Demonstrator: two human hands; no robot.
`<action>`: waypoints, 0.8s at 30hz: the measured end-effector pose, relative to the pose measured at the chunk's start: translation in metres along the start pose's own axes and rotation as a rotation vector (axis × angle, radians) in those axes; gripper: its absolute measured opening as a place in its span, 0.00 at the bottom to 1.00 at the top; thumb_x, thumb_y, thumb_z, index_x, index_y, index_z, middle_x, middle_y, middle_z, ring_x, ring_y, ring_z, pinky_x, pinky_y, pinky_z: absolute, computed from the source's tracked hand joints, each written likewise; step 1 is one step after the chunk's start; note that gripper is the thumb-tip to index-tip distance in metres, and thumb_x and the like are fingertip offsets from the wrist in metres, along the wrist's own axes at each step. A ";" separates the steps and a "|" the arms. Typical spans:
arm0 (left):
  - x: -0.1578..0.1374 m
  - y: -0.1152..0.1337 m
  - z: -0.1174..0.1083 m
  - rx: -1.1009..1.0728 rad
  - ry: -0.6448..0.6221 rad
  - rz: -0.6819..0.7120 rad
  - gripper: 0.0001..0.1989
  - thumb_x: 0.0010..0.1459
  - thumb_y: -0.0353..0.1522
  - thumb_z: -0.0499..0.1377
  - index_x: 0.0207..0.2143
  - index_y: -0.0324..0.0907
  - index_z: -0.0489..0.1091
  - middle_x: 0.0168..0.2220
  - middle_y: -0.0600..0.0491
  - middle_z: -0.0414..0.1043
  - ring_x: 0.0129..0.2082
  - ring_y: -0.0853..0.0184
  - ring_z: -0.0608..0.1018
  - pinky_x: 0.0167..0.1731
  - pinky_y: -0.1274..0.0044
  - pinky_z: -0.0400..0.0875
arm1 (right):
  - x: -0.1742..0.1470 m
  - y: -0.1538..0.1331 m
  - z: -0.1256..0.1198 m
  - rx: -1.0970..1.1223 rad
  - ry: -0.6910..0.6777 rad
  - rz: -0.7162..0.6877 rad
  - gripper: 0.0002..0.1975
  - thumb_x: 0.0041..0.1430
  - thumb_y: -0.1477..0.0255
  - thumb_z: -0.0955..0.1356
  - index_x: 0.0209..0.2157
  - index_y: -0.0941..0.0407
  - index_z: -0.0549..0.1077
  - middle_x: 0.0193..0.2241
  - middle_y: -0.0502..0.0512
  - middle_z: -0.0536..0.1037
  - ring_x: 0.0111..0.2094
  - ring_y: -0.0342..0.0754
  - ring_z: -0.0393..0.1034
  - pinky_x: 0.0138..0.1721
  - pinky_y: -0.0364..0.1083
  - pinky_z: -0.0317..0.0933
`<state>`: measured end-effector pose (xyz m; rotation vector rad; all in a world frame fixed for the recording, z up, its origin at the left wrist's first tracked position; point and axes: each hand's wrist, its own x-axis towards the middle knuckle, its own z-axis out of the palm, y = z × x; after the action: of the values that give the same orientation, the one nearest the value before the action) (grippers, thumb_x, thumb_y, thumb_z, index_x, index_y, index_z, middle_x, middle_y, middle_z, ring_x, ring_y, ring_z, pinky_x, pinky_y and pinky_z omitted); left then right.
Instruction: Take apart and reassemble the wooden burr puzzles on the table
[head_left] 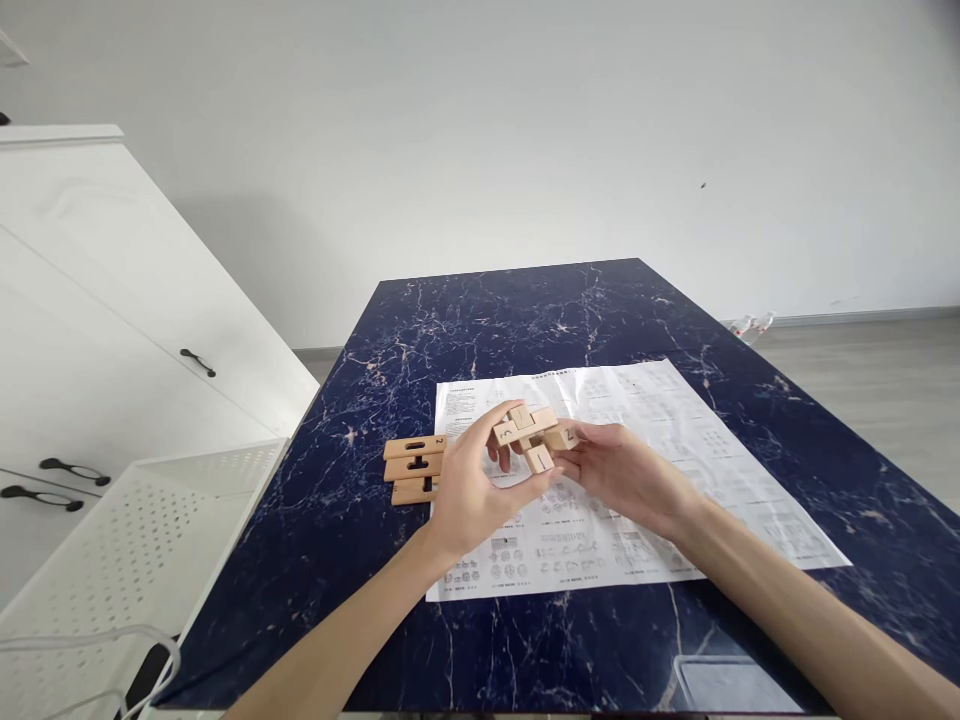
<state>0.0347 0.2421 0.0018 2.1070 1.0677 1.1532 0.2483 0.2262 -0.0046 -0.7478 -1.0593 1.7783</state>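
Note:
A wooden burr puzzle (526, 426) of interlocking pale bars is held between both hands above a printed sheet. The numbers 1, 2 and 3 show on its bar ends. My left hand (474, 480) grips it from the left, thumb under the bar end marked 1 and fingers over the far side. From the right, my right hand (615, 462) has its fingers closed on the bar end marked 2. Some of its fingertips are hidden behind the puzzle. Three slotted wooden pieces (415, 463) lie side by side on the table, left of my left hand and partly covered by it.
The white instruction sheet (720, 500), creased and printed with small diagrams, lies on the dark blue marble-patterned table (480, 320). White cabinets (112, 300) with black handles stand left, beside a perforated white shelf (127, 530) with a white cable (150, 632).

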 end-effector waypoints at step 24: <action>-0.002 -0.001 -0.001 0.150 -0.030 0.178 0.35 0.55 0.35 0.74 0.61 0.51 0.64 0.48 0.53 0.80 0.42 0.60 0.82 0.44 0.68 0.78 | -0.006 0.008 0.005 -0.008 0.152 -0.020 0.20 0.61 0.57 0.77 0.50 0.50 0.79 0.49 0.59 0.83 0.50 0.57 0.78 0.58 0.59 0.67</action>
<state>0.0333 0.2407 0.0007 2.3692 0.9976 1.1497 0.2434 0.2173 -0.0088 -0.8603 -0.9696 1.6733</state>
